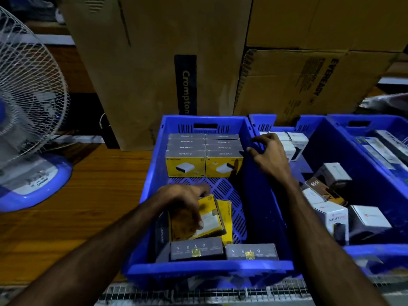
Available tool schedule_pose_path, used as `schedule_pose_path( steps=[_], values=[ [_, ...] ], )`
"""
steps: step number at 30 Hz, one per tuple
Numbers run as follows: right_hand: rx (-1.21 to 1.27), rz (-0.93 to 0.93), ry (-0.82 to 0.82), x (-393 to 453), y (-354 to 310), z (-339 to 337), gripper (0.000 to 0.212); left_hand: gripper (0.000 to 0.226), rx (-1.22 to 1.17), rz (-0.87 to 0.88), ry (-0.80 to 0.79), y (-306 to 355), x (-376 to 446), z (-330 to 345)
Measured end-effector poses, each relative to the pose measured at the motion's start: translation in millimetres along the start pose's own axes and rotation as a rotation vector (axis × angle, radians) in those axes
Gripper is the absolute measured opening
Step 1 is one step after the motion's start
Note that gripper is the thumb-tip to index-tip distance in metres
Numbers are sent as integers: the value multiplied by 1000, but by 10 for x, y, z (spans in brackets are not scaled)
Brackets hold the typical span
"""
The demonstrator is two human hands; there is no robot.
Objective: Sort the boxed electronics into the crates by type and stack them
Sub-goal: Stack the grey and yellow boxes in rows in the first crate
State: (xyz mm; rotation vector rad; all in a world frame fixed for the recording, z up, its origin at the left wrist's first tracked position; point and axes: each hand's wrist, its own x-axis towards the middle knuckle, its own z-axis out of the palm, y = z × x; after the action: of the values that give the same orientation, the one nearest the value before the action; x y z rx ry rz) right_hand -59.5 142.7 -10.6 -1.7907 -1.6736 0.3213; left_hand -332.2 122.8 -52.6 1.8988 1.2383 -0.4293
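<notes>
A blue crate [152,173] in front of me holds yellow-and-grey boxes. Several stand in neat rows at its far end [204,151], and loose ones lie at the near end. My left hand [187,202] reaches into the near end and grips a loose yellow box [209,221] lying tilted there. Two grey-sided boxes [196,250] stand along the near wall. My right hand [268,153] curls over the rim between this crate and the middle blue crate [326,140], which holds white and dark boxes [331,213].
A third blue crate [375,127] with long boxes sits at the far right. Large cardboard cartons [154,62] stand behind the crates. A pedestal fan [28,107] stands on the wooden table [88,195] at left. Wire mesh [198,292] runs along the near edge.
</notes>
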Motion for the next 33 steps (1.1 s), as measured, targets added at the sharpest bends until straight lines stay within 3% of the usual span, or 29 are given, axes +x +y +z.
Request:
schedule_pose_path(
  steps=[4,7,12,14,16,18,24,29,33],
  values=[
    [5,7,-12,-1,13,7,43,68,39,-12,-75,-44,34,5],
    [36,-4,-8,-6,-9,-7,39,43,-44,66,-15,-73,26,-113],
    [191,-83,18,22,-65,-7,25,25,-583,220,132,-128,-61,-302],
    [252,-113,-26,19,-84,4,38,19,-758,242,197,-134,-83,-342],
    [299,-146,-91,-10,-144,-1,65,22,-957,241,185,-122,-85,-378],
    [416,-181,-189,-20,-192,5,80,23,-1096,242,180,-120,-64,-392],
    [648,-190,-687,-111,-356,-73,61,19,-1306,172,72,2,-126,-376],
    [767,-142,-704,-142,-344,-160,58,32,-1417,165,-167,34,-293,-414],
    [754,-151,-700,-130,-340,-103,54,40,-1471,197,-163,13,-313,-417]
  ],
)
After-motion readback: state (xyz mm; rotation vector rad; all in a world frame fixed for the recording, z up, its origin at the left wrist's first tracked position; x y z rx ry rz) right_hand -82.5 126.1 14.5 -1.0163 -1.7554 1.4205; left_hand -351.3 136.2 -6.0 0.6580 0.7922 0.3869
